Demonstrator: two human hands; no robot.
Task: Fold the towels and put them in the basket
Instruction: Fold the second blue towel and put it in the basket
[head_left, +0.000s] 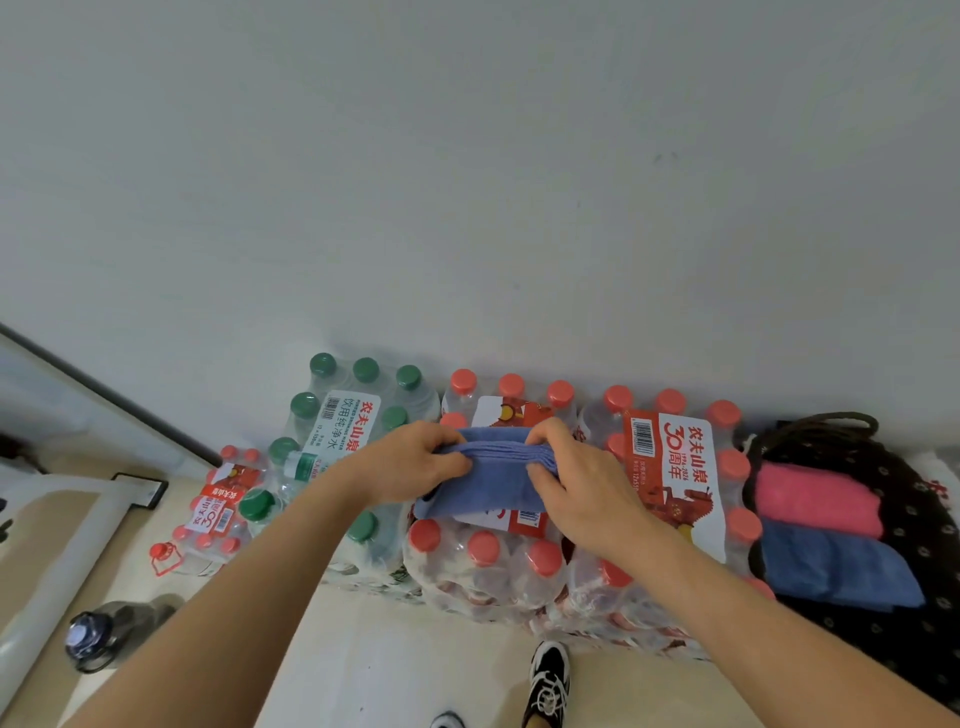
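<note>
The person is working on a pale blue towel (488, 493), which is lying just to the left of the basket (914, 519), on top of a pack of red-capped water bottles (483, 571). The left hand (415, 462) and the right hand (571, 483) are both pinching the bunched far edge of this towel. Each grip is narrow and is holding cloth, with the fingers curling over the fold. The towel is already looking doubled into a short band, so I am judging that its folding is nearly done. Only a last fold and the move into the basket are remaining for it. Inside the basket a pink towel (815, 499) and a darker blue towel (831, 566) are lying folded side by side, so two pieces are appearing finished. I am not seeing any other loose towels.

The packs are serving as the work surface. Further left of the basket, a pack of green-capped bottles (343, 415) is standing against a white wall (467, 182). All the packs are sitting on a pale floor (415, 665). A shoe (548, 680) is showing on the floor below and to the left of the basket, and a dark bottle (98, 634) is lying far to its left.
</note>
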